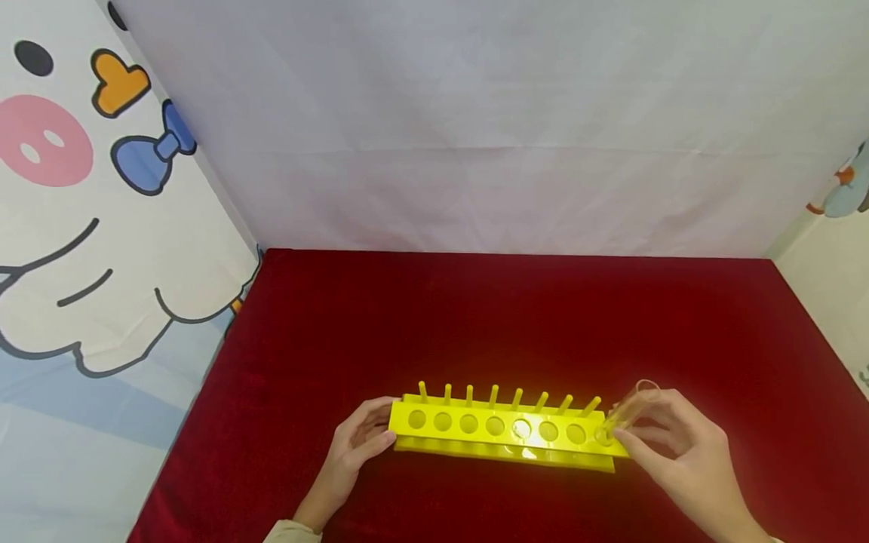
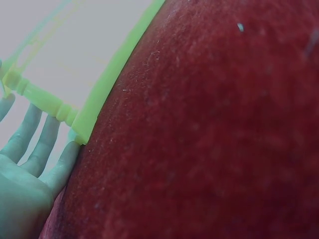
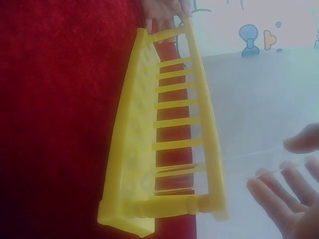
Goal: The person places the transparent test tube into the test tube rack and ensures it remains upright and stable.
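Observation:
A yellow test tube rack [image 1: 508, 439] with a row of holes and upright pegs along its back stands lengthwise before me. My left hand [image 1: 353, 446] holds its left end, thumb at the front corner; in the left wrist view the fingers [image 2: 46, 137] touch the end post. At the right end, my right hand [image 1: 689, 445] pinches a clear test tube [image 1: 633, 407] between thumb and fingers. The tube leans to the right, its lower part in the rightmost hole. In the right wrist view the tube passes through the rack's upper plate, its outline faint.
A dark red cloth [image 1: 475, 324] covers the table. Behind it rises a pale fabric backdrop [image 1: 475, 128]. A cartoon-printed curtain [image 1: 136, 264] borders the left side, and another printed panel [image 1: 838, 271] the right.

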A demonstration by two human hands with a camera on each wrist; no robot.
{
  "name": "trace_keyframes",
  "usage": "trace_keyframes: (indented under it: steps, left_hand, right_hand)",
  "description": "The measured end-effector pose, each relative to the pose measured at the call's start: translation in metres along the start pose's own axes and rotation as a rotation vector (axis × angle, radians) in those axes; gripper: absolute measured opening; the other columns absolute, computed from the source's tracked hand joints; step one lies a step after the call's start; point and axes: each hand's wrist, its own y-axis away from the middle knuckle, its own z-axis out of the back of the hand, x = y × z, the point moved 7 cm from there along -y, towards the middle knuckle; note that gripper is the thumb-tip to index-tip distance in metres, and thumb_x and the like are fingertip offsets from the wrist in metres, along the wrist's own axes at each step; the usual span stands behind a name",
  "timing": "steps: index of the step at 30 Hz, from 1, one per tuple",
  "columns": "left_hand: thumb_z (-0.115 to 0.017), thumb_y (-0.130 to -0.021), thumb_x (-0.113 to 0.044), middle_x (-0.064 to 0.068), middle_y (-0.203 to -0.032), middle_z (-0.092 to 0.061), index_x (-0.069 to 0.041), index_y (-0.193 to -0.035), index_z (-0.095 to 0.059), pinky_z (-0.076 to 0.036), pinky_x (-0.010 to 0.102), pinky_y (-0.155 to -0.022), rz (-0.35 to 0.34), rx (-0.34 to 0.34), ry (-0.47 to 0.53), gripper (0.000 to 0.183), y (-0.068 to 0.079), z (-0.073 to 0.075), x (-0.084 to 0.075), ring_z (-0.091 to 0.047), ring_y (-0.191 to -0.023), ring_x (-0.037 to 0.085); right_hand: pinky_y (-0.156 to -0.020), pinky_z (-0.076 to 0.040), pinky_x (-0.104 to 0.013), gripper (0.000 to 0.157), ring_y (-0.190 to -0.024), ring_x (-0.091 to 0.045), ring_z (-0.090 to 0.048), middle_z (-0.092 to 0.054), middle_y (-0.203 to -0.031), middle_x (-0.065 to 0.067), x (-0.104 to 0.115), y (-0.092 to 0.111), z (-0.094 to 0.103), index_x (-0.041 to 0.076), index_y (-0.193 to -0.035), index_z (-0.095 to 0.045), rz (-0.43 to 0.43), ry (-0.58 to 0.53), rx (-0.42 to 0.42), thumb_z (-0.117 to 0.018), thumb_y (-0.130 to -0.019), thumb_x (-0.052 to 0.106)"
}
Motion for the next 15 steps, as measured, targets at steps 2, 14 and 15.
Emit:
trace_keyframes:
  steps: [2,14,15]
  left_hand:
    - [-0.053,-0.094,-0.007,0.014,-0.123,-0.057,0.002,-0.131,-0.047,-0.047,0.03,-0.091,0.003,-0.001,0.003,0.039,-0.0002,-0.0003,0.0007,-0.056,-0.109,0.023]
    - [-0.055,-0.093,-0.007,0.014,-0.123,-0.057,0.002,-0.131,-0.048,-0.047,0.03,-0.09,0.021,-0.006,0.005,0.04,-0.0001,0.0004,0.0021,-0.057,-0.109,0.023]
    - [-0.055,-0.093,-0.008,0.014,-0.122,-0.057,0.002,-0.131,-0.048,-0.047,0.03,-0.091,0.024,-0.007,0.004,0.04,0.0001,0.0004,0.0021,-0.056,-0.109,0.023]
  right_hand:
    - [-0.071,-0.054,-0.024,0.043,-0.086,-0.013,-0.064,-0.061,-0.095,-0.007,-0.0003,0.0,0.0001,-0.001,-0.102,-0.059,0.006,0.003,0.002,-0.073,-0.066,-0.021]
    - [-0.071,-0.054,-0.024,0.042,-0.086,-0.012,-0.064,-0.061,-0.094,-0.004,-0.0038,0.0015,-0.0021,0.001,-0.101,-0.059,-0.023,0.009,0.003,-0.074,-0.067,-0.019]
    - [-0.071,-0.054,-0.024,0.041,-0.086,-0.012,-0.064,-0.061,-0.094,-0.005,-0.0036,0.0019,-0.0024,0.0,-0.101,-0.059,-0.023,0.018,0.005,-0.074,-0.067,-0.019]
